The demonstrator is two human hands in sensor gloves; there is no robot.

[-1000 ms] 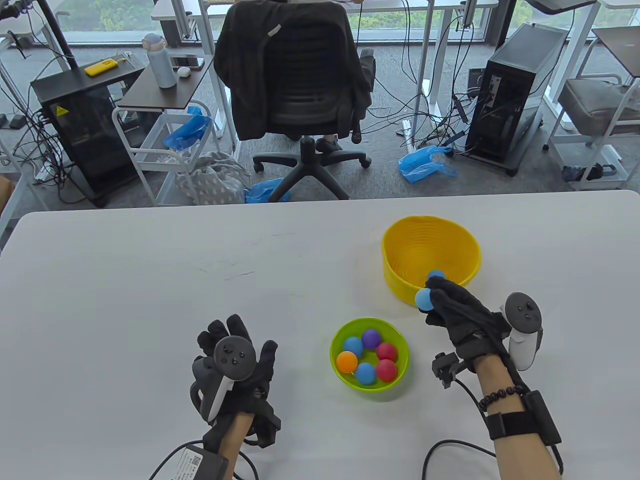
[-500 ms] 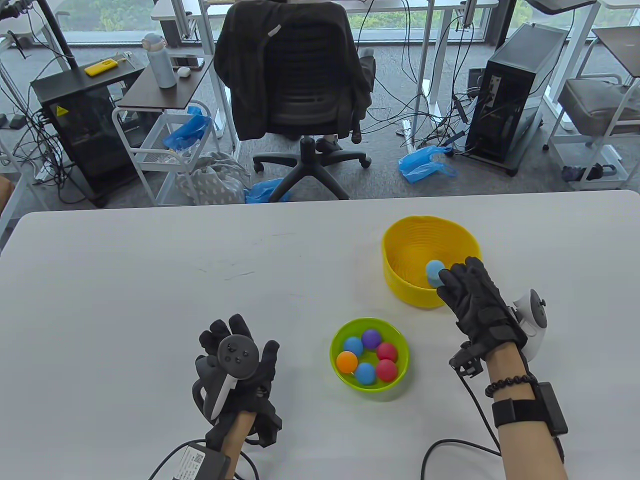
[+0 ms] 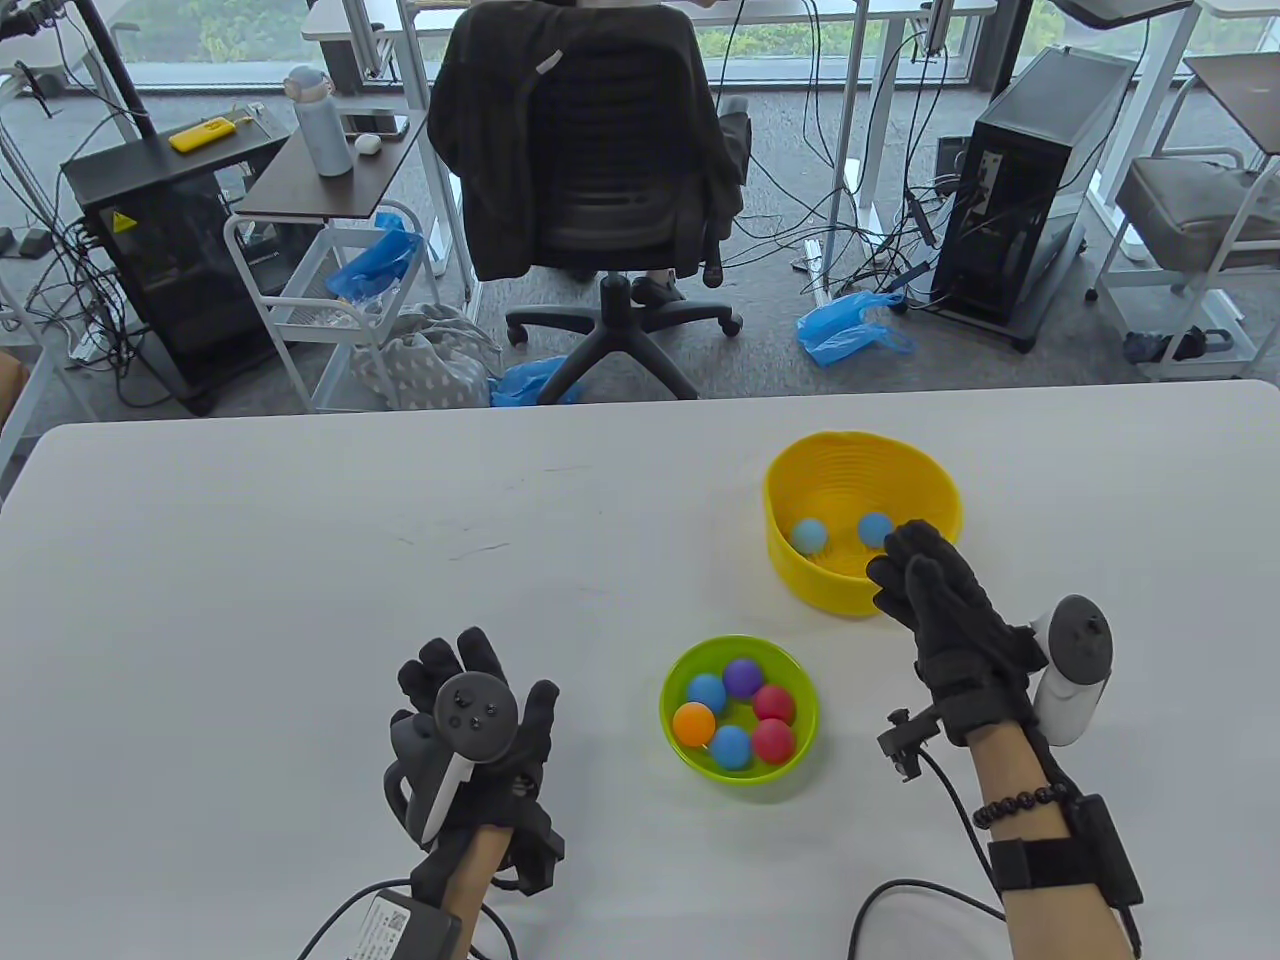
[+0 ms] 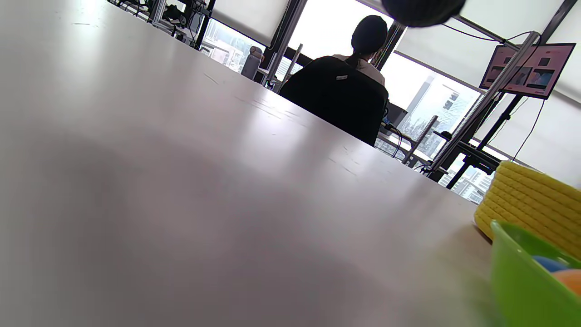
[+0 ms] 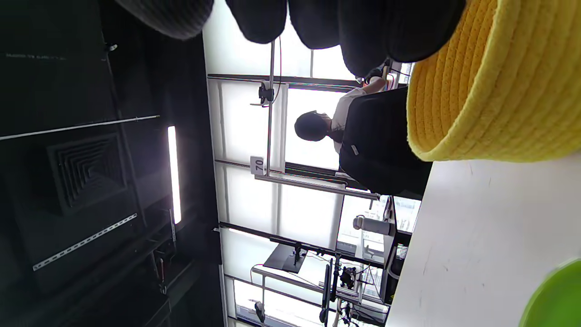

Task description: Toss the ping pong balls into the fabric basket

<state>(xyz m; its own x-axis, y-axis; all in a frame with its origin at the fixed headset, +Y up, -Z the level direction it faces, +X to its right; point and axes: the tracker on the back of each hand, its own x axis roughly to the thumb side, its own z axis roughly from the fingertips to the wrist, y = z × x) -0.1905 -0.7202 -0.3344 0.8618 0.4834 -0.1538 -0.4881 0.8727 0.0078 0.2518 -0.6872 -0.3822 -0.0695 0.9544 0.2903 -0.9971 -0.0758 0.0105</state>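
So that blue ball the right hand [image 3: 935, 600] was carrying a second ago is out of it now, sitting in the yellow fabric basket [image 3: 800, 585] near the table's far right edge. Two blue balls in there now, one left [image 3: 808, 534] and one right [image 3: 875, 528]. Six more wait in the green bowl [image 3: 675, 745] toward the near edge, so I'd say it's early days. Right hand hangs at the basket's near rim, fingers straight and close together, holding nothing. Left hand [image 3: 470, 735] rests flat on the table, fingers spread, doing nothing.
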